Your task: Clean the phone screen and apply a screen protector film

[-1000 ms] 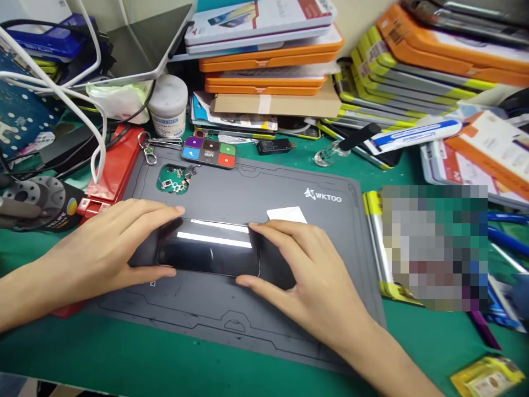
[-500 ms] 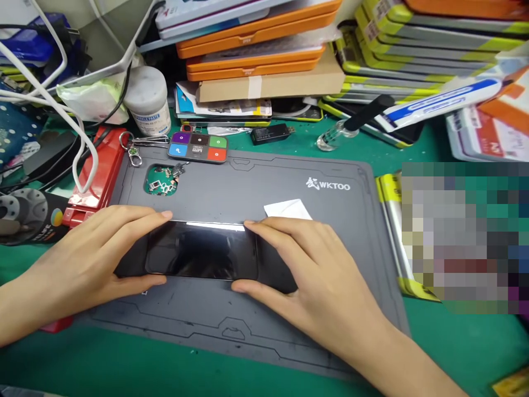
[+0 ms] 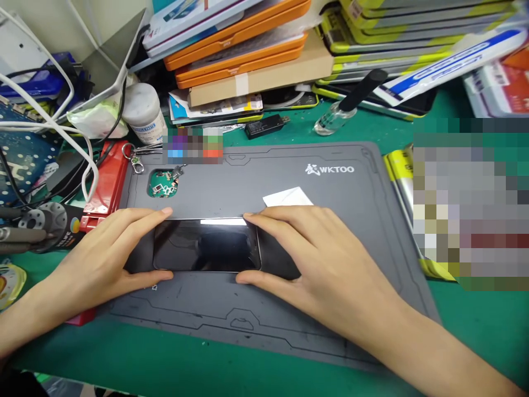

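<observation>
A black smartphone (image 3: 206, 245) lies lengthwise over the grey work mat (image 3: 206, 187), its glossy screen facing up and reflecting light. My left hand (image 3: 107, 248) grips its left end, fingertips on the far edge and thumb on the near edge. At the other end, my right hand (image 3: 306, 251) holds it the same way, forefinger at the far edge and thumb at the near one. Just beyond my right hand rests a white folded paper (image 3: 288, 197). Small metal parts (image 3: 163, 184) sit in a cutout of the mat at the upper left.
Orange cases (image 3: 239, 66) and yellow-grey boxes (image 3: 397, 38) are stacked at the back. A glass bottle with a black cap (image 3: 336, 113), a black USB stick (image 3: 266, 127) and a paste jar (image 3: 144, 113) stand behind the mat. White cables (image 3: 49, 99) hang at left, near a red holder (image 3: 109, 182).
The view has shifted and turned slightly, so the background sits differently. Both hands keep their hold at the phone's two ends, and the phone appears a little further right.
</observation>
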